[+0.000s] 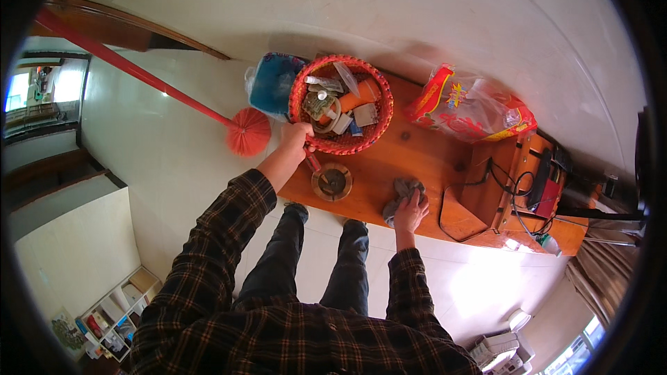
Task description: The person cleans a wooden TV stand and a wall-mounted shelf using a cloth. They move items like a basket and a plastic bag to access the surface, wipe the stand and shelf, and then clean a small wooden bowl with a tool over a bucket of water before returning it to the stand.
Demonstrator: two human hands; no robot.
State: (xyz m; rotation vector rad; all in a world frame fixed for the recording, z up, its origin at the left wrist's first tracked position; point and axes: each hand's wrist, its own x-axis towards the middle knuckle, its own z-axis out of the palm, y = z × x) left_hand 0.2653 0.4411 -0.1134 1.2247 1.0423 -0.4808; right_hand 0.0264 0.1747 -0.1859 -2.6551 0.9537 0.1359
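Observation:
My left hand [296,140] is closed at the lower left rim of a round red woven basket [386,117]. Inside the basket lie an orange roll, white tubes, a coiled pale cable and small boxes. Just below that hand, a narrow red object [312,160] points at a round ashtray [332,182] with cigarette ends in it; how far the red object runs under the fingers is hidden. Farther right, my right hand [410,212] presses a crumpled grey cloth [404,195] onto the orange-brown wooden tabletop [365,187] near its front edge.
Behind the basket's left side stands a blue bin [271,86] with a plastic liner. A long-handled red round brush [249,132] reaches in from the left. At right are a red-and-clear plastic bag [471,109], a wooden desktop rack [500,182] and loose black cables [443,213].

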